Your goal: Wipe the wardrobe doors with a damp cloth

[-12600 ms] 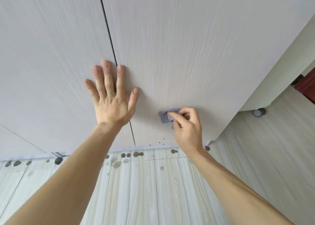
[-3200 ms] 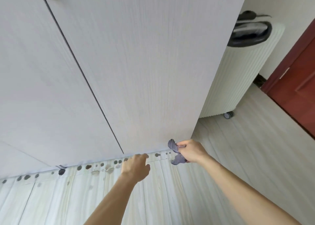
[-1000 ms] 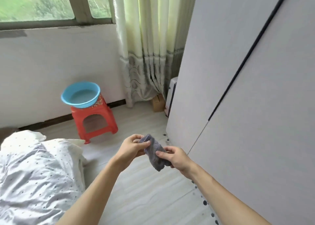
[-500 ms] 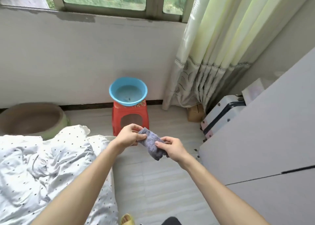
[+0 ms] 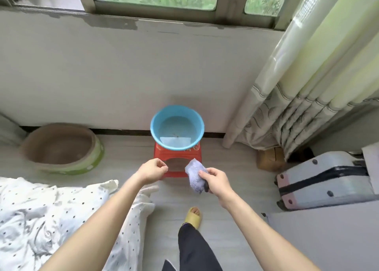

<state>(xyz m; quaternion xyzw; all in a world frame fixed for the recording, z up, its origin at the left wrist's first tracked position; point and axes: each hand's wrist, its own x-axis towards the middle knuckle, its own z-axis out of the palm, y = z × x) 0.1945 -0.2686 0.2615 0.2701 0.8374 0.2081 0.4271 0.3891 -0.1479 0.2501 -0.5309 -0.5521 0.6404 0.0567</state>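
Pinching the crumpled grey-lilac terry cloth (image 5: 195, 178) in the right hand (image 5: 215, 181), with the left hand (image 5: 152, 171) curled empty just beside it, the person faced a round blue plastic basin (image 5: 177, 107) of water just beyond the grip, so a rinse seemed due before any further door-wiping.

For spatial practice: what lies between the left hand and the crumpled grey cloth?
Head view: nothing between left hand and grey cloth; red plastic stool behind.
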